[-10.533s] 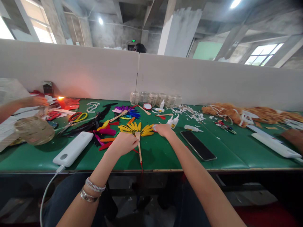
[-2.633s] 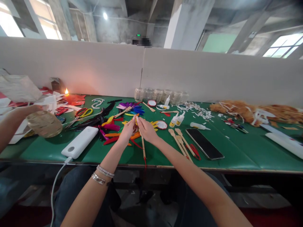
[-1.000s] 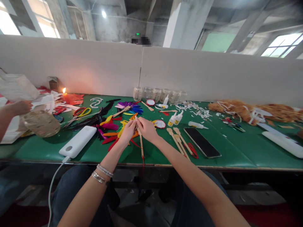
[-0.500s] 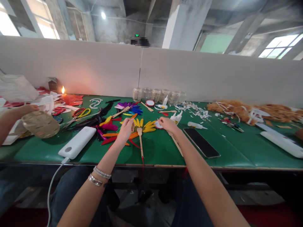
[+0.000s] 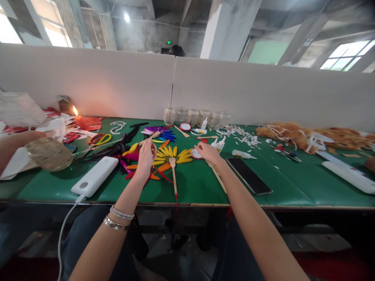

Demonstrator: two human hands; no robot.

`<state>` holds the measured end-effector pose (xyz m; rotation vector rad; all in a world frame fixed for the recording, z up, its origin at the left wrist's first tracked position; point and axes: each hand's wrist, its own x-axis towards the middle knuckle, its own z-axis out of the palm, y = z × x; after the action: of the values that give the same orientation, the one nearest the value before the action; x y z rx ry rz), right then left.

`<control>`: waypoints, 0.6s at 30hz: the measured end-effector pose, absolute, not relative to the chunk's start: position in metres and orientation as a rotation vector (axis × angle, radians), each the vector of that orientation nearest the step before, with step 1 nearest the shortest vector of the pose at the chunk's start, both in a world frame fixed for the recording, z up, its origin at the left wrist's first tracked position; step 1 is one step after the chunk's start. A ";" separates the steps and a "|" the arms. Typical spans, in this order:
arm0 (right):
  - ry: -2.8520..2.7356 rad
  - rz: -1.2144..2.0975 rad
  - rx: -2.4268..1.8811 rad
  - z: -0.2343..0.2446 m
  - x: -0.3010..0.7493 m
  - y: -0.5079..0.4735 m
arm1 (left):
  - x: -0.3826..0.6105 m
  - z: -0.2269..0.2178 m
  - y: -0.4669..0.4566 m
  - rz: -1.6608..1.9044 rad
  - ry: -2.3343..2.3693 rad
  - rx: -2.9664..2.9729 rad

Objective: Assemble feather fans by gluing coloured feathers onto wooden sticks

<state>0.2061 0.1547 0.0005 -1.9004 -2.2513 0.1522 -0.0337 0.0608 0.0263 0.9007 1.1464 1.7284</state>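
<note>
My left hand [image 5: 147,156] is over loose orange, red and magenta feathers [image 5: 130,166] at the left of the fan. Its thumb and forefinger look apart, though the other fingers are partly hidden. The feather fan [image 5: 173,160] lies in front of me, with yellow feathers spread around a pale wooden stick. An orange feather [image 5: 165,144] lies at its upper edge. My right hand [image 5: 208,152] is pinched beside a round white lid with a red rim [image 5: 197,154]; anything between its fingertips is too small to make out. Under my right wrist lies another wooden stick [image 5: 216,176].
A lit candle [image 5: 76,117] burns at the back left, near paper scraps. A white power bank [image 5: 95,177] and a black phone [image 5: 249,175] flank the work area. Glue bottles [image 5: 218,144] and glass jars [image 5: 193,116] stand behind. A neighbour's arm [image 5: 20,144] is by a jar at left.
My left hand has moved left and down from the fan to the loose feathers. The orange feather it held now lies at the fan's upper edge. My right hand has barely moved.
</note>
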 end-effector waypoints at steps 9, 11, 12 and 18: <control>-2.576 0.360 -1.361 0.000 0.152 0.128 | -0.041 0.032 0.055 1.725 1.046 0.924; -2.626 0.338 -1.292 -0.009 0.144 0.127 | -0.041 0.033 0.054 1.719 1.043 0.925; -2.629 0.325 -1.281 -0.013 0.141 0.128 | -0.040 0.034 0.053 1.717 1.042 0.927; -2.610 0.289 -1.290 -0.029 0.135 0.132 | -0.038 0.042 0.052 1.694 1.067 0.887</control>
<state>0.1353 0.1324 -0.0292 -1.2898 -2.6098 0.2894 -0.0375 0.0521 0.0418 0.8868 1.0672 1.6941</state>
